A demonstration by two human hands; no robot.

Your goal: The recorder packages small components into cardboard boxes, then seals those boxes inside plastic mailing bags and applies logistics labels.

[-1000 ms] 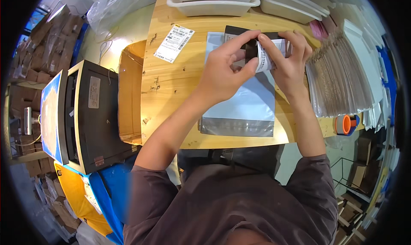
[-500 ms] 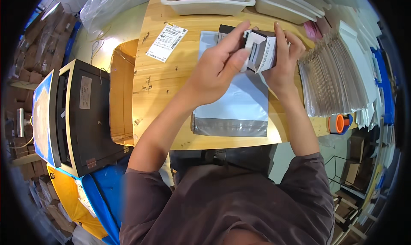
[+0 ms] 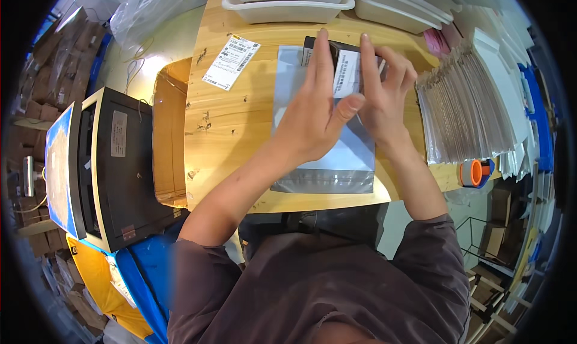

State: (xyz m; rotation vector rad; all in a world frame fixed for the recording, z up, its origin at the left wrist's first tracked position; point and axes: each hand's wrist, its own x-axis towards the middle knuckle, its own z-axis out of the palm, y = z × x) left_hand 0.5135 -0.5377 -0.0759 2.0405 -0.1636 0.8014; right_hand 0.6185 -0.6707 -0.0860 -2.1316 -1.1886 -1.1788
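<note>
A small box with a white printed face (image 3: 346,73) lies between my two hands, over the far part of a pale plastic mailing bag (image 3: 345,155). Behind it, partly covered, is a flat dark box (image 3: 309,43). My left hand (image 3: 315,112) is held along the small box's left side, fingers straight and thumb spread away. On the other side, my right hand (image 3: 386,97) has its index finger stretched out beside the box and its other fingers loosely bent. Neither hand is wrapped round the box. Whether the palms touch it is hidden.
A shipping label (image 3: 232,62) lies on the wooden table (image 3: 234,127) at left. White plastic bins (image 3: 288,12) line the far edge. Upright stacked mailers (image 3: 466,112) and an orange tape roll (image 3: 475,173) are at right. An open cardboard box (image 3: 170,130) adjoins the left edge.
The small box, held up with its end flaps showing, is now lower with its printed face up. Both hands have loosened and their fingers have straightened.
</note>
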